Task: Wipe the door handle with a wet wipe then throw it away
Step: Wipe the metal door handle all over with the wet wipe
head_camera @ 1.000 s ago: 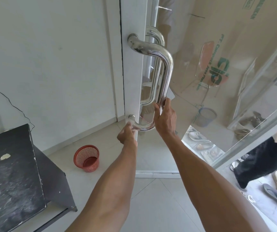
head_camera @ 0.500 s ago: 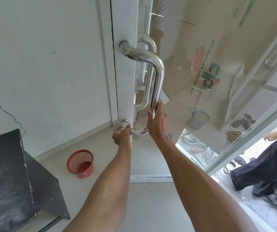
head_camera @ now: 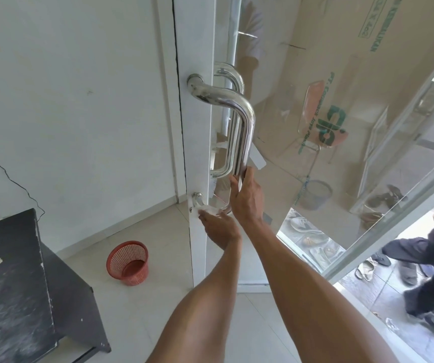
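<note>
Clamped around the lower end of the vertical bar, the right hand (head_camera: 246,197) has its fingers curled round the door handle (head_camera: 243,132) and its thumb pointing up along the chrome. That arm runs long and nearly straight from the bottom right corner up to the bar, wrist slightly bent back. Now the left hand (head_camera: 220,226): it sits lower, just beneath the handle's bottom bend, palm turned down and fingers closed over the wet wipe (head_camera: 205,212), pressing the white wad against the short horizontal leg where it meets the door. Only a crumpled edge of the wipe peeks out past the fingertips, right up against the lower mounting point on the white frame. The left forearm comes up from the bottom centre, tucked inside the right one, the two arms close together without crossing.

Down on the tiled floor, left of the door, a red mesh basket (head_camera: 129,262) stands upright and well apart from both hands. A dark surface (head_camera: 6,284) fills the lower left corner. Through the glass door (head_camera: 341,153) on the right, another person's dark trouser legs (head_camera: 433,279) show near the doorway.
</note>
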Demonstrator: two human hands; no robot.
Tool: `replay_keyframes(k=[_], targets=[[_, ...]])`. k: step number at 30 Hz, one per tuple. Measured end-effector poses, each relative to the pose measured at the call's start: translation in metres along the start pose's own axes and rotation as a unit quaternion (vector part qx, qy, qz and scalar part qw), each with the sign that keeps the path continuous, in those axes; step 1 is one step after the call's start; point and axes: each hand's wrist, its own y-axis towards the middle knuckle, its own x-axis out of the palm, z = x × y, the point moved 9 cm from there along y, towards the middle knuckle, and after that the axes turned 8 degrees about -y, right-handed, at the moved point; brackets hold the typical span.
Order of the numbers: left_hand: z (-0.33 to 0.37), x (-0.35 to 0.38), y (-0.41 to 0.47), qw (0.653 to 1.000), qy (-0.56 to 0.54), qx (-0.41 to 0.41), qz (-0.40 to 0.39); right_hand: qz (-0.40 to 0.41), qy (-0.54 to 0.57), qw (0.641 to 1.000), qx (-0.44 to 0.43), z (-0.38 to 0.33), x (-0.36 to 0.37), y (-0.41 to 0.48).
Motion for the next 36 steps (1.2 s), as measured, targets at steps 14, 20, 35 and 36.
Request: replay_keyframes(k=[14,20,35,36], targets=[[-0.013,0.045,-0.027,0.913,0.178,0.27,-0.249,0.001,0.004,1.0,0.002,0.002,0.002,-0.002],[0.037,0.029,-0.019,0.912,0.051,0.294,-0.28,-0.022,0.005,1.0,0.006,0.0,-0.003,-0.002],[0.091,-0.009,-0.007,0.932,-0.018,0.228,-0.282,-0.093,-0.051,0.991,0.086,0.029,-0.013,-0.063],[0.093,-0.011,-0.008,0.932,-0.028,0.235,-0.273,-0.105,-0.046,0.99,0.086,0.029,-0.011,-0.064]])
